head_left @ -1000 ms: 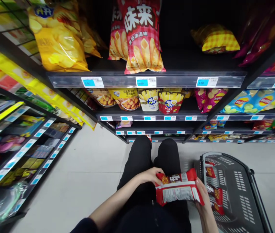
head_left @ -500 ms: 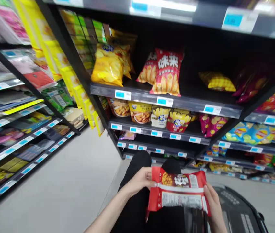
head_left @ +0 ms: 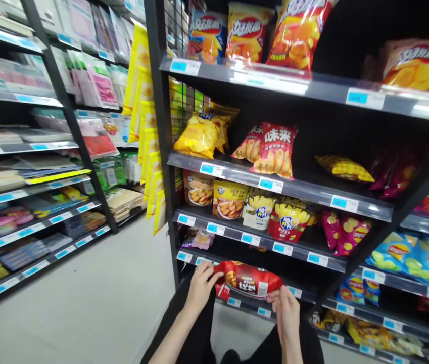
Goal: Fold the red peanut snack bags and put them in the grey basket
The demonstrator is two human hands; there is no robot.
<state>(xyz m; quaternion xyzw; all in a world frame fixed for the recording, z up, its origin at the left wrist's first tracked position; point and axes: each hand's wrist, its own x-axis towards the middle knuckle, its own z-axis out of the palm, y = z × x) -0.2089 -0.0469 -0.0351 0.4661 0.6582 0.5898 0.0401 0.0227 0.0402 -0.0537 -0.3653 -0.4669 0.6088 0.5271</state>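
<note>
Now | left hand (head_left: 201, 284) grips left end of red snack bag (head_left: 250, 282) | right hand (head_left: 286, 311) pinches its right end | bag held level before lower shelf (head_left: 237, 233) of snack rack

Red snack bag (head_left: 250, 283) ends hidden under both hands, price tags (head_left: 267, 185) too small to read, top-shelf bags (head_left: 297, 30) cut off, far-right packets (head_left: 396, 174) blurred in shadow

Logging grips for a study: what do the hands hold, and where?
Red snack bag: left hand at its left end, right hand at its right end.
</note>
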